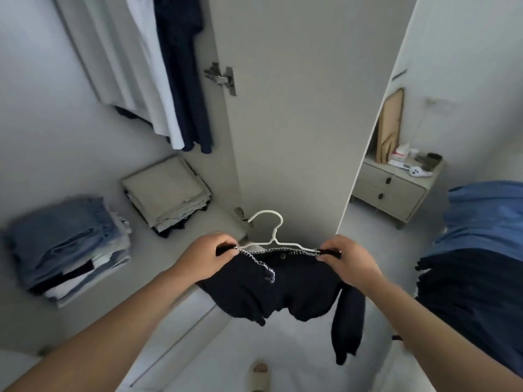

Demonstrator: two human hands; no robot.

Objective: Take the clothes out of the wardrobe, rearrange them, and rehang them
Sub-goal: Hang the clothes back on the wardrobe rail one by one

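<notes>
A dark navy cardigan (285,290) with white stitched edging hangs on a white hanger (271,230) in front of me. My left hand (209,256) pinches its left shoulder at the hanger's end. My right hand (345,258) pinches the right shoulder. One sleeve dangles at the lower right. Inside the open wardrobe at the upper left hang white garments (135,69) and a navy garment (184,75).
The wardrobe shelf (135,267) carries a folded stack of jeans (68,244) and a beige folded stack (167,193). The open wardrobe door (297,108) stands straight ahead. Blue and dark clothes (478,250) lie piled on the right. A bedside drawer unit (393,190) stands beyond.
</notes>
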